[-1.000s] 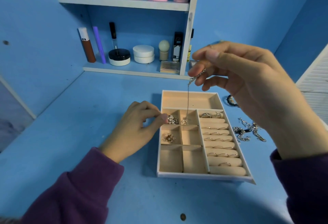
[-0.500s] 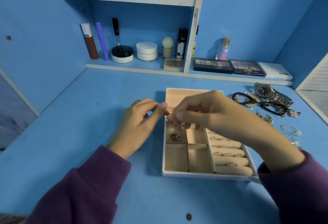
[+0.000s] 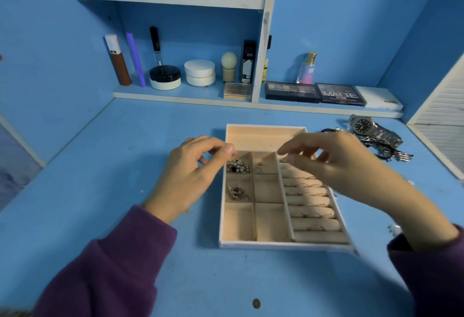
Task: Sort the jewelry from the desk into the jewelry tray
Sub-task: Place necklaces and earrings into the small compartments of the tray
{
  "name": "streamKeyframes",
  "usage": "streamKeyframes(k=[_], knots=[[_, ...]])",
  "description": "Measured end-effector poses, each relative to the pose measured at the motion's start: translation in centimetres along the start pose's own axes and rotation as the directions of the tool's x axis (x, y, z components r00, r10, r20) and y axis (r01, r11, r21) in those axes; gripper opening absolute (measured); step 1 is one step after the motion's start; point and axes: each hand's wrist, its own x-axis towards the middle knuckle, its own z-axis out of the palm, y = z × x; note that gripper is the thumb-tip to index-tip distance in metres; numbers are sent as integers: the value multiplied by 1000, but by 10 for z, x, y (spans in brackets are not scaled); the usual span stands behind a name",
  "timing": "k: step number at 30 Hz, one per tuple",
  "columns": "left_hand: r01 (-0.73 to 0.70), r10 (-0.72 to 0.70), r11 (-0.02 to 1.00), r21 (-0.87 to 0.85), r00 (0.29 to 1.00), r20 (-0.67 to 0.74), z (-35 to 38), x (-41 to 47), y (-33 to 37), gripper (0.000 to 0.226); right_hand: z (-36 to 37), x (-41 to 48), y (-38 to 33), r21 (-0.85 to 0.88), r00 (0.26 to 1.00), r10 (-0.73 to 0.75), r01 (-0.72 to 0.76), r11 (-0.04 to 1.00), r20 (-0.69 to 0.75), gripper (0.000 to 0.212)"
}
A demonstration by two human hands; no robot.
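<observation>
Blue counter (image 3: 113, 178) carries a beige compartmented jewelry tray (image 3: 283, 244); left hand (image 3: 185, 178) curls at its left wall (whether pinching, I cannot tell), right hand (image 3: 339, 163) hovers loosely spread above; silver wristwatch (image 3: 364, 125) lies on the counter, right of the tray.

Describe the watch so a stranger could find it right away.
Start at the wooden tray in the middle of the blue desk, then look right and back, toward the shelf. The watch lies beside a heap of chains; only it has a round dark dial.
</observation>
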Motion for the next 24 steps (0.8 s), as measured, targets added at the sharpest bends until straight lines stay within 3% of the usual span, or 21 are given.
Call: streamKeyframes(k=[3,6,9,12,17,21,24], knots=[[-61,58,998,32,995,85,7,9,21,9,-20,-13,25,27,992,91,-89,996,-86,14],[-144,123,986,84,968,220,22,20,50,9,-34,-22,55,143,965,204,-181,973,-167,20],[-241,156,949,201,918,365,49,33,73,8,-34,-26,75,342,928,312,-231,911,-204,20],[-352,153,880,320,846,510,80,46,84,9,-28,-26,86,438,898,363,-230,869,-249,16],[-537,114,716,446,721,684,117,59,93,11,-24,-25,90,403,876,351,-205,892,-332,16],[-581,1,577,574,704,710,132,63,105,24,-24,-27,89,368,864,332,-189,911,-379,15],[-570,-89,543,617,691,717,137,66,111,40,-24,-28,89,373,862,332,-184,909,-383,15]])
